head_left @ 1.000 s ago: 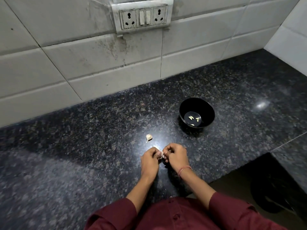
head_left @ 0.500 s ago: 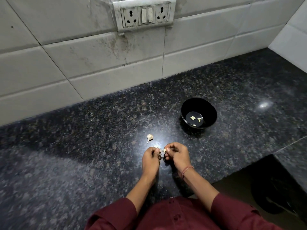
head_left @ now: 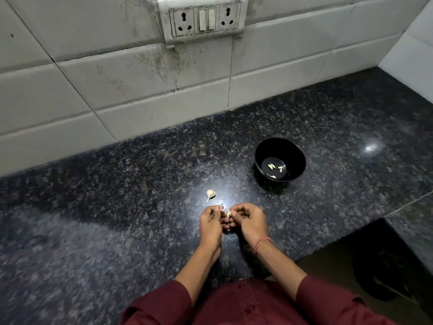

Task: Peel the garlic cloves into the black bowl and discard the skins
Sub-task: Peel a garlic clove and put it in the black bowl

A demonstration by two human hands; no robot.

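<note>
Seen from the head camera, a person's right hand (head_left: 249, 220) pinches a garlic clove (head_left: 229, 214). The curled left hand (head_left: 210, 222) sits just beside it (its hold is too small to tell). Peeling looks mid-step. The black bowl (head_left: 297, 158), beyond the right hand, holds peeled cloves (head_left: 271, 166), and an unpeeled clove (head_left: 210, 194) waits beyond the left. The next move is likely stripping the skin.

1. A dark, speckled granite countertop (head_left: 117, 207) fills most of the view, polished to a shine.
2. Behind it rises a wall of large white tiles (head_left: 105, 90), smudged and streaked with grey.
3. High on that wall sits a grimy white socket panel (head_left: 203, 18) with two outlets and two switches between them.
4. A second white wall (head_left: 419, 43) closes the corner at right.
5. A bright glare (head_left: 372, 147) lies on the stone at right.
6. A thin seam (head_left: 412, 201) crosses the counter's right end.
</note>
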